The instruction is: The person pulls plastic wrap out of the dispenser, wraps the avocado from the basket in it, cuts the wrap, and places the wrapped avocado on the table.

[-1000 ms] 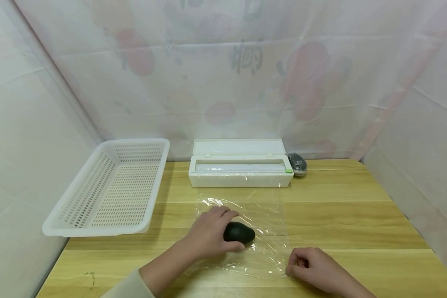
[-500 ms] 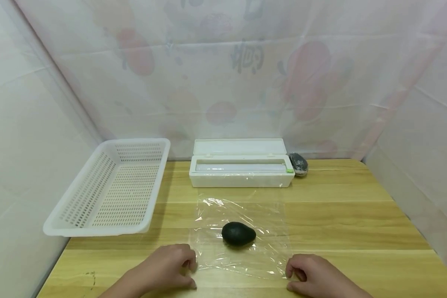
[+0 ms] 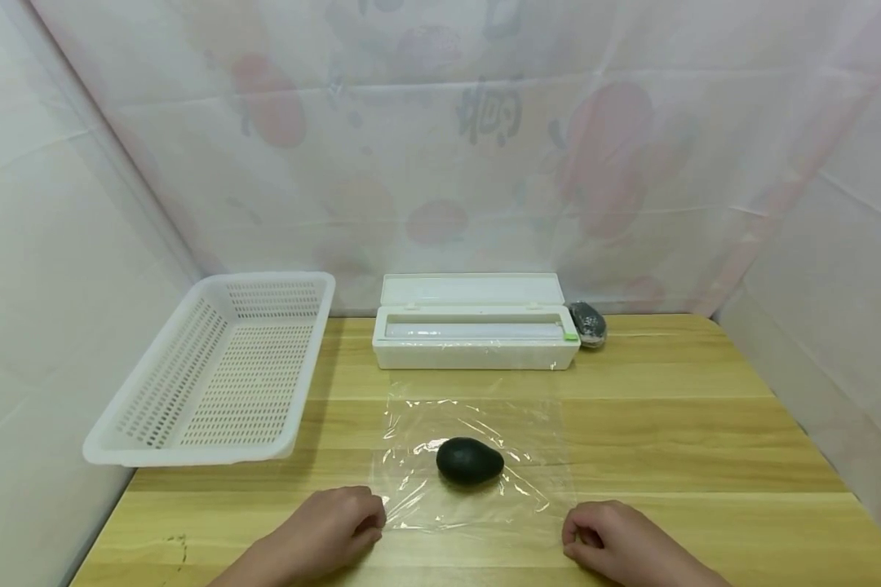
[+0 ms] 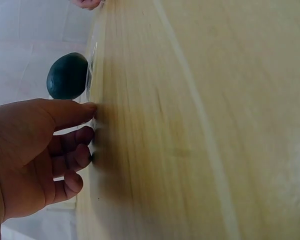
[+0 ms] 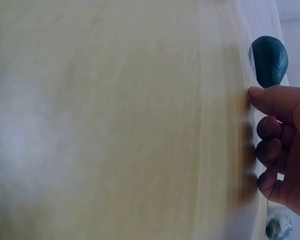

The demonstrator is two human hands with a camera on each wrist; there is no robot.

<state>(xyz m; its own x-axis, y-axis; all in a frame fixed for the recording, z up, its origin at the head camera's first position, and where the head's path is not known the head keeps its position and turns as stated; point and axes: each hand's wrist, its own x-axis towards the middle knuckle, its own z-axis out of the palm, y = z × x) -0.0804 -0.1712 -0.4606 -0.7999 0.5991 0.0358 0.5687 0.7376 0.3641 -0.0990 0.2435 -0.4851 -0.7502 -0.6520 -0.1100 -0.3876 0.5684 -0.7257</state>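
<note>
A dark green avocado (image 3: 470, 461) lies on a clear sheet of plastic wrap (image 3: 411, 501) spread over the table. The sheet runs back to a white wrap dispenser box (image 3: 477, 357), whose lid is up and whose roll shows inside. At the sheet's near left corner my left hand (image 3: 332, 528) pinches the film between thumb and curled fingers. My right hand (image 3: 617, 538) pinches the near right corner the same way. In both wrist views the thumb tips press low at the tabletop, with the avocado (image 4: 66, 76) just beyond. The film between the fingertips is mostly hidden.
On the left stands a white slotted plastic basket (image 3: 253, 383). A dark, film-wrapped avocado-like item (image 3: 588, 324) sits against the dispenser's right end. Pale curtains (image 3: 440, 163) enclose the wooden table (image 3: 675, 440) at the back and sides.
My left hand has let go of the avocado, moved down and left, and closed on the wrap's near left corner. The right hand stays at its corner, shifting only slightly.
</note>
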